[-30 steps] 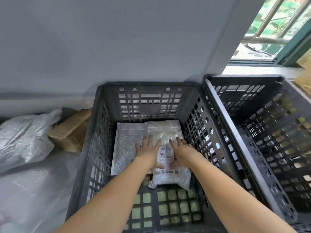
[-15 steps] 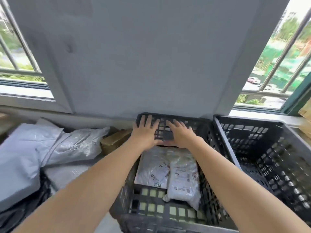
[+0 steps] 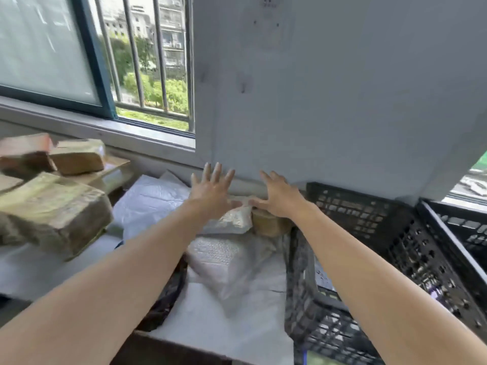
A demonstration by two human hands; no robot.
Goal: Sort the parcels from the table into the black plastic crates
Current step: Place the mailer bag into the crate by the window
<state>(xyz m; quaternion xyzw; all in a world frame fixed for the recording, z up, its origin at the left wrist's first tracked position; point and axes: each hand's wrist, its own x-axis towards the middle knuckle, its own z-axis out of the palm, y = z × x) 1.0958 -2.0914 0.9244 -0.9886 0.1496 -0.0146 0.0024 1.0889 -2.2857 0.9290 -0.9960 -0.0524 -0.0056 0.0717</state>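
Two released, spread at centre: left grip [image 3: 210, 191], right grip [image 3: 279, 198] | step: likely picking next parcel | next: clasp silver parcel [image 3: 232, 219] for crate [image 3: 355, 214]

Appeared as two bare forearms ending in two bare hands, uncovered along the whole visible length. Showed a slim left hand [image 3: 210, 192] with long, narrow fingers and short nails, pale at the tips. Showed a right hand [image 3: 279, 198] of like build, knuckles faintly ridged across its back. Had a long, smooth left forearm [image 3: 118, 272] and right forearm [image 3: 369, 272], both tapering toward narrow wrists, with edges softened by blur.
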